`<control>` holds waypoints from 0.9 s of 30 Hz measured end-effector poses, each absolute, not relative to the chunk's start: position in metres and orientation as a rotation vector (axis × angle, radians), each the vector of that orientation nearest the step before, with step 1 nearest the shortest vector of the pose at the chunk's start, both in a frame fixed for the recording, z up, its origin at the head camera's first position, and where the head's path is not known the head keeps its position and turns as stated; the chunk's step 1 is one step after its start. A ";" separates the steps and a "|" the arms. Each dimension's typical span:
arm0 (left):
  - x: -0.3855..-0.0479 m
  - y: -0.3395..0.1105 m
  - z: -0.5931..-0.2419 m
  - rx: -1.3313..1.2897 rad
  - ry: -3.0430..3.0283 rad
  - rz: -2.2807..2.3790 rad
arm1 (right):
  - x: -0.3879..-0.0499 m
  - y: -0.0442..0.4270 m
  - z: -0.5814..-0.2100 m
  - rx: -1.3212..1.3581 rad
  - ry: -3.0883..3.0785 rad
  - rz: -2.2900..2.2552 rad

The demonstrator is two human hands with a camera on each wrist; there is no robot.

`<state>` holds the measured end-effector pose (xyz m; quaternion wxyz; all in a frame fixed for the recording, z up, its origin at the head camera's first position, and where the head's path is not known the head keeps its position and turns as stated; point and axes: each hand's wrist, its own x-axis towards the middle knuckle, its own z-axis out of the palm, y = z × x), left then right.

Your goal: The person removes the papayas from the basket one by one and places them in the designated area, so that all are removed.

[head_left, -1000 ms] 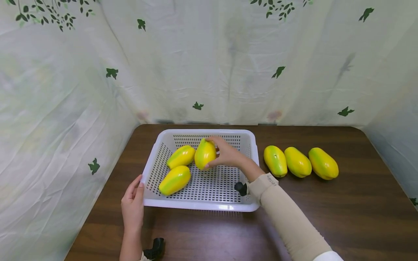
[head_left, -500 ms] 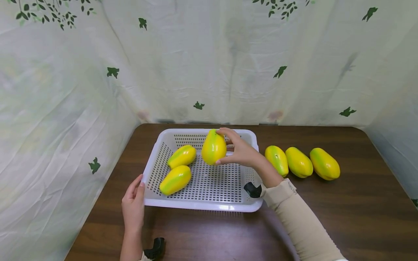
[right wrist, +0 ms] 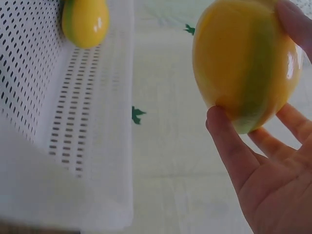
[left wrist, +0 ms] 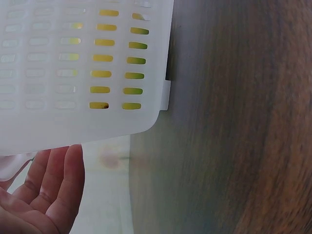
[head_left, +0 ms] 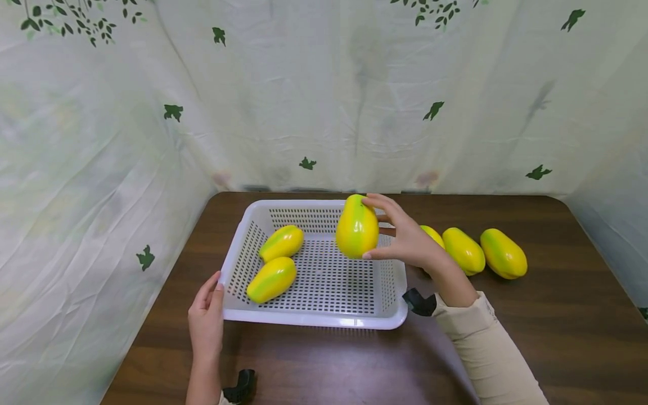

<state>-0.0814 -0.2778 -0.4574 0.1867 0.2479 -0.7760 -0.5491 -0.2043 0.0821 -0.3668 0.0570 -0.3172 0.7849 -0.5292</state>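
The right hand (head_left: pixel 410 236) grips a yellow-green fruit (head_left: pixel 356 226) above the right part of a white perforated basket (head_left: pixel 314 322). In the right wrist view, thumb and fingers wrap the same fruit (right wrist: pixel 246 63), which hangs clear of the basket wall (right wrist: pixel 117 146). The left hand (head_left: pixel 206 320) holds the basket's left rim near its front corner. In the left wrist view the left hand (left wrist: pixel 48 190) has its fingers against the basket edge (left wrist: pixel 97 129). Two more fruits (head_left: pixel 282 243) (head_left: pixel 271 279) lie inside the basket at the left.
On the brown table (head_left: pixel 557 326), right of the basket, several fruits stand in a row: one partly hidden by the right hand (head_left: pixel 432 234), a middle one (head_left: pixel 463 251) and an outer one (head_left: pixel 503 253). A pale curtain (head_left: pixel 324 101) with green prints hangs behind the table.
The right hand has lifted the fruit off the basket's interior and carried it rightward, toward the right rim. The left hand, the basket and the other fruits stay in place.
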 end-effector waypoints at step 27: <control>-0.082 -0.280 -0.459 0.693 -2.174 -1.559 | -0.153 0.179 -0.410 -0.763 2.537 -1.547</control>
